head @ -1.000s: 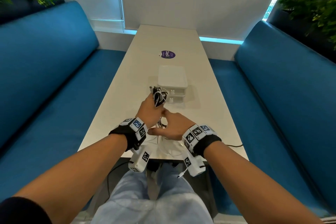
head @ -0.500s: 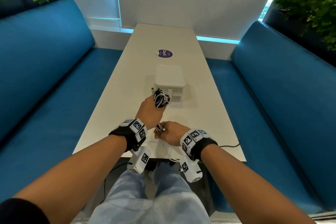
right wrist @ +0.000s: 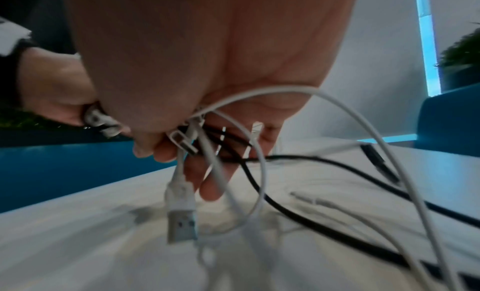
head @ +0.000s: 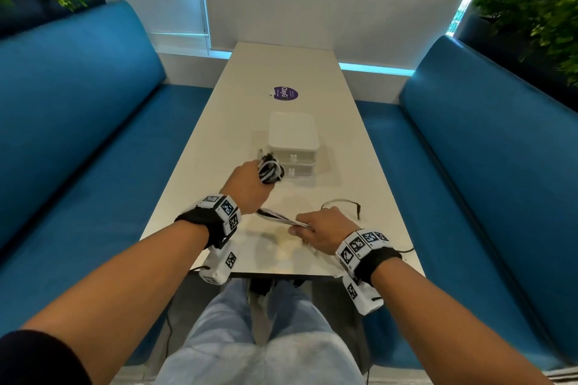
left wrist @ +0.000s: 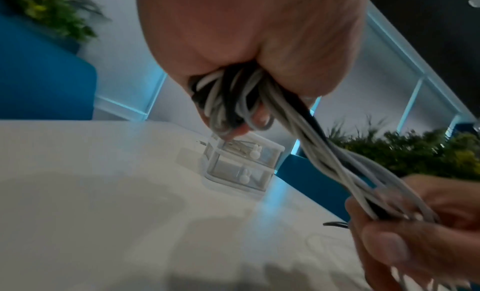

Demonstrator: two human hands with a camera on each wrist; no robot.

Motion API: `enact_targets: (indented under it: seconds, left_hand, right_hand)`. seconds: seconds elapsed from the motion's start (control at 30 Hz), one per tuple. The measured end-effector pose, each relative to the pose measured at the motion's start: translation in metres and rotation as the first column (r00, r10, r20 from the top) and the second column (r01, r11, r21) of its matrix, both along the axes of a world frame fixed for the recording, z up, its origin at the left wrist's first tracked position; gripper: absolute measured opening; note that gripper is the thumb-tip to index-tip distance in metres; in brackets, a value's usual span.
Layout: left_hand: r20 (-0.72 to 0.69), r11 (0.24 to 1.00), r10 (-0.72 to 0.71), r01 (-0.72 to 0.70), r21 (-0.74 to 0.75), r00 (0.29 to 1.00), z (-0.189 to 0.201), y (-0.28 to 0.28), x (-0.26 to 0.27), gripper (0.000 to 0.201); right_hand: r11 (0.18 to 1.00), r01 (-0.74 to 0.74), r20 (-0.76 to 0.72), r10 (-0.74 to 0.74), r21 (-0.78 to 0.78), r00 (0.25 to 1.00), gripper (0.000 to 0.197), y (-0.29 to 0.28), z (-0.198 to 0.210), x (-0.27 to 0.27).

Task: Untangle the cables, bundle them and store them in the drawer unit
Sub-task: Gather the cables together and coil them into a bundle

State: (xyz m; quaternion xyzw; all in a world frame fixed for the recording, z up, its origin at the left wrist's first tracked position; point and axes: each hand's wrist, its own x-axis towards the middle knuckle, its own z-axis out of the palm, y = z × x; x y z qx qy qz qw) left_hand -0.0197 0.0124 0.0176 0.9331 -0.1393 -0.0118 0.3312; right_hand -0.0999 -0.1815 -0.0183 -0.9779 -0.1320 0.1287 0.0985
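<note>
My left hand [head: 250, 184] grips a coiled bundle of black and white cables [head: 269, 170] just in front of the white drawer unit [head: 293, 137]. In the left wrist view the coil [left wrist: 231, 102] fills the fist. A taut strand of cables [head: 278, 217] runs from it to my right hand [head: 322, 228], which pinches the loose ends. In the right wrist view white and black cable ends [right wrist: 215, 151] with a USB plug [right wrist: 182, 223] hang from the fingers [right wrist: 210, 184]. A black cable loop [head: 342, 205] lies on the table beyond the right hand.
The long white table [head: 281, 72] carries a purple sticker [head: 284, 94] behind the drawer unit. Both of the unit's drawers [left wrist: 241, 166] are closed. Blue benches [head: 78, 134] flank the table on both sides. Plants [head: 531, 9] stand behind them.
My right hand has pulled away to the right, drawing the cable strand taut. The left hand with the coil has moved slightly forward toward the drawer unit.
</note>
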Motion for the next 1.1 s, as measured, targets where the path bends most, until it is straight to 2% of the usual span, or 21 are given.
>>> enact_targets:
  seconds: [0.07,0.13,0.2,0.37,0.47,0.6,0.77,0.9,1.03,1.1]
  left_hand:
    - [-0.073,0.988,-0.121,0.127,0.092,0.990,-0.002,0.000,-0.006,0.022]
    - [-0.157,0.970,-0.216,0.230,0.075,0.964,-0.006,-0.001,-0.011,0.031]
    - [-0.222,0.945,-0.302,0.322,0.060,0.927,-0.010,-0.003,-0.016,0.038]
    - [-0.317,0.925,-0.368,0.377,-0.033,0.874,-0.011,-0.012,-0.029,0.050]
    - [-0.312,0.901,-0.414,0.435,-0.003,0.855,-0.013,-0.014,-0.036,0.048]
    - [-0.305,0.892,-0.394,0.441,0.101,0.867,-0.016,-0.017,-0.037,0.027]
    - [-0.325,0.859,-0.407,0.479,0.181,0.854,-0.004,-0.020,-0.035,0.006]
    - [-0.206,0.833,-0.345,0.400,0.381,0.916,-0.003,-0.019,-0.025,0.016]
    - [-0.128,0.806,-0.358,0.375,0.459,0.925,-0.002,-0.021,-0.024,0.012]
    - [-0.124,0.798,-0.362,0.376,0.471,0.924,-0.005,-0.021,-0.024,0.012]
  right_hand:
    - [0.999,0.030,-0.035,-0.029,0.018,0.999,0.040,-0.002,0.001,0.000]
    - [0.999,0.051,-0.027,-0.051,0.007,0.998,0.044,-0.003,0.003,0.001]
    - [0.998,0.064,-0.023,-0.064,0.007,0.998,0.039,-0.002,0.008,0.003]
    - [0.985,0.057,-0.021,-0.061,-0.161,0.998,0.027,0.006,0.017,0.011]
    - [0.983,0.074,-0.010,-0.076,-0.168,0.997,0.026,0.007,0.014,0.011]
    - [0.990,0.087,-0.004,-0.088,-0.114,0.996,0.045,0.007,0.010,0.007]
    - [0.986,0.165,-0.017,-0.166,-0.035,0.986,0.043,0.012,0.013,0.006]
    - [0.979,0.197,-0.087,-0.193,0.044,0.977,0.040,0.009,0.020,0.001]
    - [0.975,0.221,-0.107,-0.221,-0.013,0.969,0.041,0.009,0.021,0.003]
    - [0.974,0.226,-0.131,-0.229,-0.036,0.965,0.034,0.007,0.022,0.004]
